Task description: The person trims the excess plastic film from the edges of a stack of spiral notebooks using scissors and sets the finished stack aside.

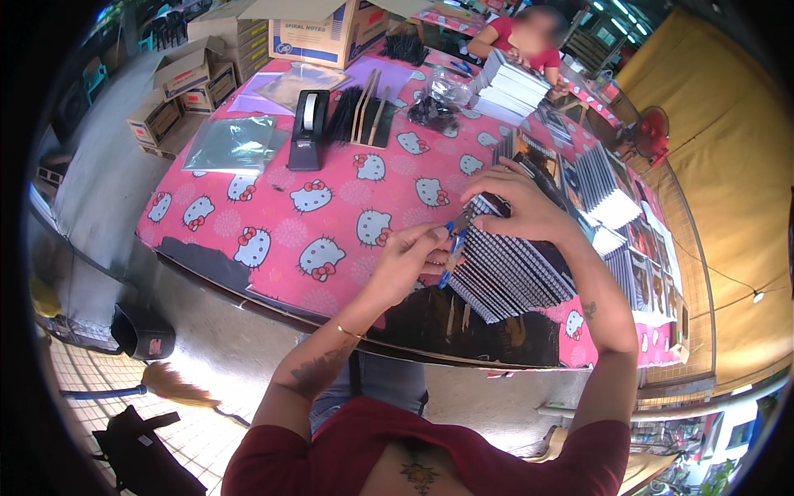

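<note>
A stack of spiral notebooks (513,277) lies near the table's front edge, its rows of dark coil binding facing me. My left hand (407,258) is closed around blue-handled pliers (452,263) at the left end of the coils. The jaws point up toward the stack's upper left corner, and fingers partly cover the tool. Over that same corner curves my right hand (525,202), its fingers and thumb gripping the notebooks beside the jaws. Whether the jaws hold a wire end is too small to tell.
A black tape dispenser (306,136), clear plastic sleeves (231,145) and bundles of black coils (343,116) lie farther back on the pink table. More notebook stacks (608,186) stand at right. Across the table, a person handles a white stack (509,87). A carton (322,33) sits behind.
</note>
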A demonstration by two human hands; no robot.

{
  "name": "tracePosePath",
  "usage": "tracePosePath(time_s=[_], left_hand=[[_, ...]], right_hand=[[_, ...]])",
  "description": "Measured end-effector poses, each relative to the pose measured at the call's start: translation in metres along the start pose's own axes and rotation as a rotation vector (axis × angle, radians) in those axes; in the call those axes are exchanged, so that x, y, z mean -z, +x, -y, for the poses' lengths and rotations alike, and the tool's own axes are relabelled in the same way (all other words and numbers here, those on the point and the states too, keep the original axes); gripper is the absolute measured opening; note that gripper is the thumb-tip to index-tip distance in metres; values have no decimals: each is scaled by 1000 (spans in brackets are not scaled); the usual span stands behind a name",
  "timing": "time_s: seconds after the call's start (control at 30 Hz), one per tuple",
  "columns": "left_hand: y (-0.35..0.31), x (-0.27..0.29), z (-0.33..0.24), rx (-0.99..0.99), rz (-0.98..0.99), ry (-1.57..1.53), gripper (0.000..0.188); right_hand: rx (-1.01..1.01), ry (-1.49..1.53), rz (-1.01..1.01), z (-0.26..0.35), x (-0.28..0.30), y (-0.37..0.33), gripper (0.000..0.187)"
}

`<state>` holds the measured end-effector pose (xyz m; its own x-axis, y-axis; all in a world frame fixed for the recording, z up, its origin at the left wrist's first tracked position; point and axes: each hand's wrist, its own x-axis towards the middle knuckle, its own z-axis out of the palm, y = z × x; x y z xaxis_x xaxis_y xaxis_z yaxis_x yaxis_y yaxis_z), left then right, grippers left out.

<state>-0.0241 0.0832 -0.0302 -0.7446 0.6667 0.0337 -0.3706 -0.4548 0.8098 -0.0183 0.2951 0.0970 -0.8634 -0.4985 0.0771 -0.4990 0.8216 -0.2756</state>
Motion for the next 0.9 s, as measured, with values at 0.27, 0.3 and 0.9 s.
tracePosePath(time_s=[0.27, 0.3, 0.9], left_hand=[[-1, -1, 3, -17, -52, 58, 37], [-1, 0, 6, -40, -59, 72, 37], [-16, -6, 0, -458, -161, 958, 37]], right_hand=[[-21, -29, -9, 1, -1, 1, 32], [-20, -30, -11, 3, -1, 2, 32], [-52, -32, 12, 7, -2, 3, 35]])
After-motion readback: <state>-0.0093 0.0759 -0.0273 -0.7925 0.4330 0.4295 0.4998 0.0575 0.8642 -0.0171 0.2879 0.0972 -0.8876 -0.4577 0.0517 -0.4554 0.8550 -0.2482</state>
